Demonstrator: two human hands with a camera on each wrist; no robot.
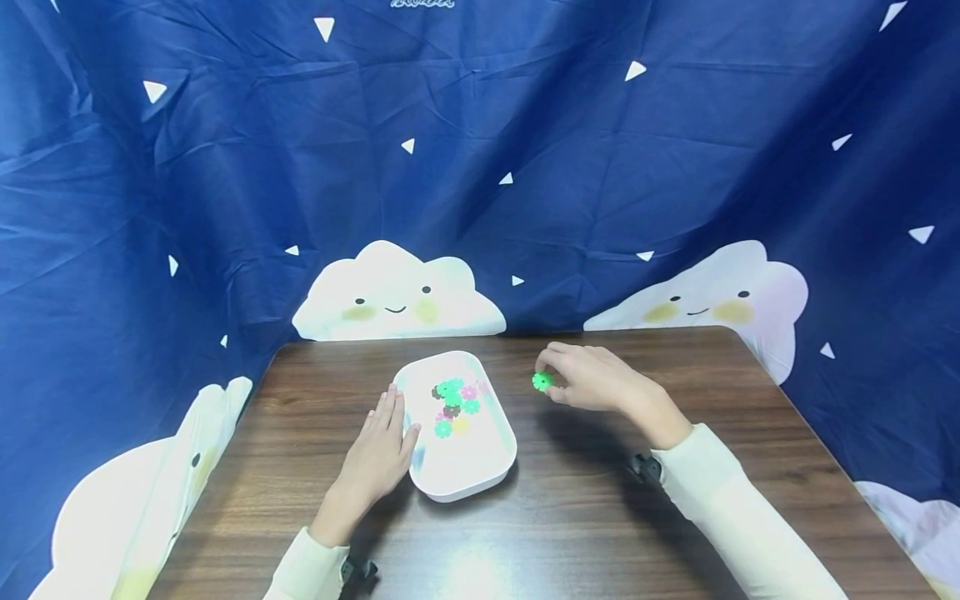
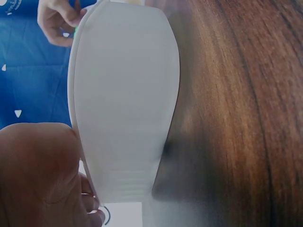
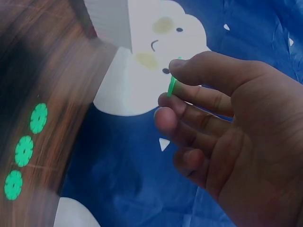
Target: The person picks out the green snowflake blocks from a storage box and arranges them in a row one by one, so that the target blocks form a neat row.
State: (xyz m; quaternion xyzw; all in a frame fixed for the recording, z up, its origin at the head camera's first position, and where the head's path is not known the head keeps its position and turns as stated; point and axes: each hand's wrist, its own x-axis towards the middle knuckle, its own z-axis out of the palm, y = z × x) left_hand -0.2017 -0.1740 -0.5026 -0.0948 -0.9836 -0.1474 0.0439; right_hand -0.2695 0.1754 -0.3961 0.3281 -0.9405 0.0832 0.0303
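While right hand (image 1: 592, 377) pinches green disc (image 1: 542, 381) above surface (image 1: 600, 517), just right of tray (image 1: 480, 475), our left hand (image 1: 378, 454) lies flat, fingers straight, against tray wall. Risk, we judge: thin pinch slips, disc drops and rolls.

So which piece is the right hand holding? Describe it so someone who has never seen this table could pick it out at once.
Start at the dark wooden table and find the white rounded plastic tray near its middle. Just right of the tray, the right hand pinches a small green flower-shaped plastic disc above the wood. Unlike the mixed coloured discs lying inside the tray, it is outside it and held between fingertips.
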